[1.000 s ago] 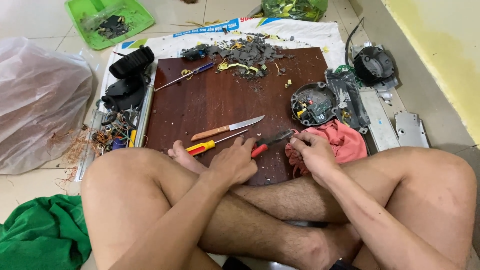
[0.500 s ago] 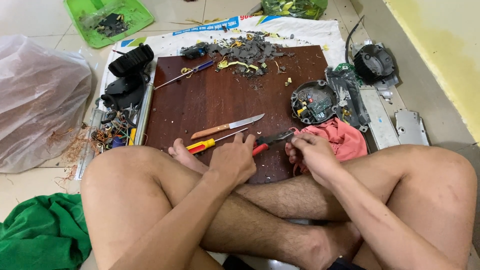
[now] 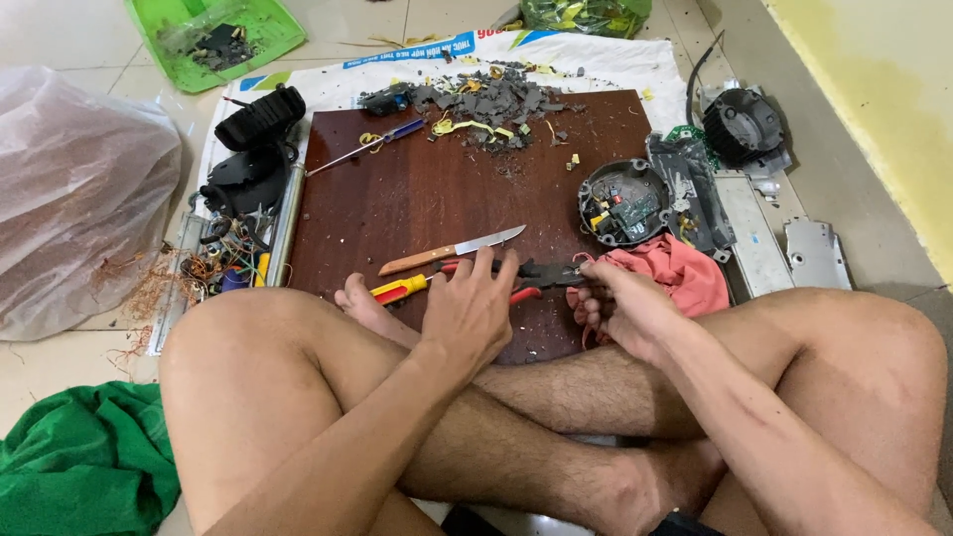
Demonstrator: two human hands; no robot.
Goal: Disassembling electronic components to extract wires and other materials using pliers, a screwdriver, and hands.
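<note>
Pale tiled floor (image 3: 60,40) spreads out under even indoor light. A yellow-green wall (image 3: 884,89) runs along the right side. A dark brown wooden board (image 3: 417,189) lies on a white printed sheet (image 3: 596,69) on the tiles.
</note>
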